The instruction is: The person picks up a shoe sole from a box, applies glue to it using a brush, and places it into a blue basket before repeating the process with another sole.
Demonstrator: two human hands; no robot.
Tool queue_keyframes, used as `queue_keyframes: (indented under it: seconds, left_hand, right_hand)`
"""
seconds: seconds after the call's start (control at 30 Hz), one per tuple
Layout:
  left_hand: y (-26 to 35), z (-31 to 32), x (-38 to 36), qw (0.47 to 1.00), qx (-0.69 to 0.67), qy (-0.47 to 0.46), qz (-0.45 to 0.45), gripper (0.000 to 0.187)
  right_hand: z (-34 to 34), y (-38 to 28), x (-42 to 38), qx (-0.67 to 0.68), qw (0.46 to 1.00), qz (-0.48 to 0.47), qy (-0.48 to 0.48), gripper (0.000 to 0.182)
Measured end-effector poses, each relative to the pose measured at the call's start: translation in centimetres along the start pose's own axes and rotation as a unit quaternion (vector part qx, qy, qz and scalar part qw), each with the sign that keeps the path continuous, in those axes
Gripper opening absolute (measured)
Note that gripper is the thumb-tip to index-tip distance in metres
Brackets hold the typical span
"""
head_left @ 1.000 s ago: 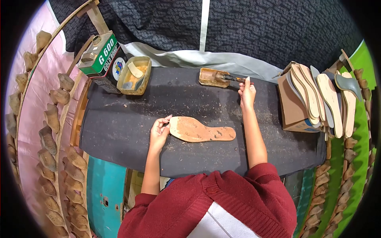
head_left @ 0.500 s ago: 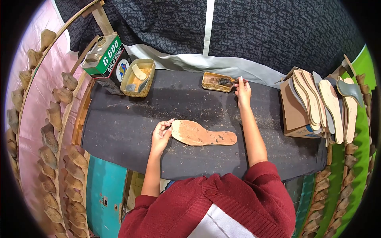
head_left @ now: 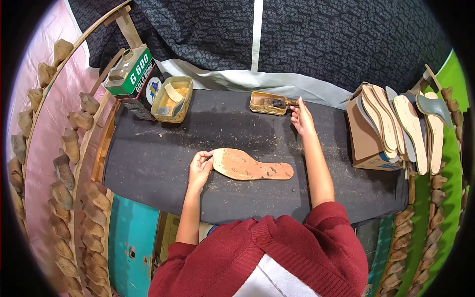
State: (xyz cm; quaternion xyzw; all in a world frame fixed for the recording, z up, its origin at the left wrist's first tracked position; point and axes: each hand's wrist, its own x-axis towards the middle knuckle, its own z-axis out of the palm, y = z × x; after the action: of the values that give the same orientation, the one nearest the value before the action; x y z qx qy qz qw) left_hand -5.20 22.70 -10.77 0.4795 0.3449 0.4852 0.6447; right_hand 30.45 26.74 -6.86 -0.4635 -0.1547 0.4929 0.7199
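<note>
A tan insole (head_left: 242, 166) with dark flecks lies across the dark work cloth, its wide toe end to the left. My left hand (head_left: 200, 169) is closed on the edge of that toe end, thumb and fingers pinching it. Farther off, my right hand (head_left: 302, 119) grips the handle of a dark brush (head_left: 293, 102). The brush's head rests in a small rectangular container (head_left: 255, 103), stained amber inside, at the far side of the table.
Back left, a green G 600 can (head_left: 129, 81) stands beside a yellowish tub (head_left: 188, 102) holding sole-shaped pieces. On the right, a cardboard box (head_left: 363, 138) carries several insoles (head_left: 410, 131). Racks of wooden shoe lasts (head_left: 63, 171) flank the table, whose cloth (head_left: 143, 163) is scattered with scraps.
The brush has dipped slightly lower into the small container, and my right hand has moved a little with it. My left hand keeps its hold on the insole.
</note>
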Motion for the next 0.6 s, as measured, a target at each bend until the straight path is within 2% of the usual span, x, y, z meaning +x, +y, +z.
queue_keyframes:
  seconds: [0.07, 0.17, 0.23, 0.27, 0.3, 0.37, 0.4, 0.43, 0.5, 0.53, 0.57, 0.6]
  left_hand:
    - [-0.2, -0.1, 0.0, 1.0, 0.0, 0.002, -0.002, 0.017]
    - [-0.1, -0.3, 0.0, 1.0, -0.014, 0.001, -0.006, 0.017]
    - [0.3, 0.1, -0.1, 1.0, -0.011, 0.007, -0.006, 0.017]
    - [0.2, 0.1, 0.1, 1.0, -0.014, 0.004, 0.008, 0.018]
    - [0.5, 0.3, 0.1, 1.0, -0.014, 0.008, 0.008, 0.018]
    - [1.8, 0.9, 0.1, 0.999, -0.018, -0.005, 0.042, 0.018]
    - [2.5, 1.3, 0.3, 0.997, -0.026, -0.017, 0.076, 0.018]
    - [3.6, 1.9, 0.3, 0.996, -0.028, -0.021, 0.086, 0.018]
    - [5.9, 2.9, 0.7, 0.993, -0.01, -0.039, 0.113, 0.018]
    - [7.0, 3.2, 1.0, 0.99, 0.006, -0.053, 0.129, 0.019]
    - [8.0, 3.7, 1.3, 0.988, 0.025, -0.063, 0.138, 0.018]
    - [9.1, 4.2, 1.6, 0.984, 0.042, -0.083, 0.151, 0.017]
  right_hand:
    - [-0.4, -0.2, -0.2, 0.0, 1.0, 0.014, -0.011, 0.035]
    - [-0.7, -0.1, -1.6, 0.006, 0.999, 0.04, 0.027, 0.039]
    - [-0.4, 0.2, -3.6, 0.023, 0.993, 0.035, 0.11, 0.042]
    - [0.0, 0.4, -5.2, 0.018, 0.994, -0.016, 0.103, 0.039]
    - [0.5, 0.2, -6.5, 0.017, 0.995, -0.013, 0.101, 0.039]
    - [1.6, -0.3, -8.6, -0.071, 0.995, -0.059, -0.037, 0.035]
    - [2.3, -1.0, -9.6, -0.131, 0.983, -0.075, -0.107, 0.027]
    - [3.4, -1.8, -10.7, -0.133, 0.982, -0.074, -0.11, 0.027]
    - [5.9, -3.1, -12.8, -0.339, 0.915, -0.114, -0.185, 0.022]
    - [6.7, -3.5, -13.2, -0.32, 0.904, -0.144, -0.246, 0.023]
    - [7.4, -3.9, -13.5, -0.32, 0.903, -0.144, -0.249, 0.023]
    - [8.0, -4.3, -13.8, -0.344, 0.878, -0.164, -0.291, 0.023]
